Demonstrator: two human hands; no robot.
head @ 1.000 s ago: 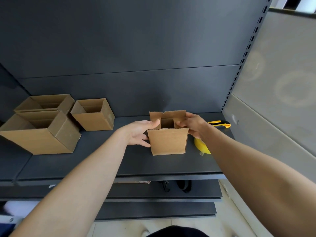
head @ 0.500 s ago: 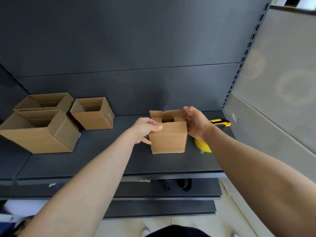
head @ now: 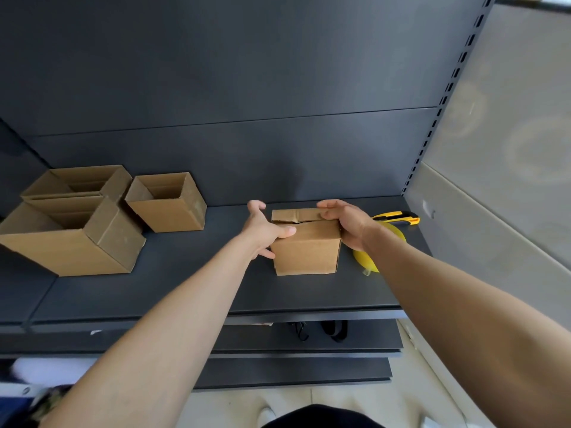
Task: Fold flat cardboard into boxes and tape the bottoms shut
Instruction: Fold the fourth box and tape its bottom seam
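Note:
A small brown cardboard box (head: 306, 253) stands on the dark shelf (head: 185, 282), its top flaps folded nearly flat. My left hand (head: 262, 231) holds the box's left upper edge, thumb lying across the near flap and fingers down the left side. My right hand (head: 347, 222) grips the right upper corner, its fingers pressing on the far flap. A yellow tape roll (head: 367, 261) lies just right of the box, mostly hidden behind my right forearm.
Three open-topped cardboard boxes sit at the shelf's left: a large one (head: 71, 242), one behind it (head: 80, 182), a smaller one (head: 168, 205). A yellow and black utility knife (head: 398, 217) lies at the back right. Lower shelves are below; a grey wall panel (head: 509, 180) is at the right.
The box's top flaps, open a second ago with the inside showing, have been folded down nearly flat. Both hands shifted onto the top edges to press them.

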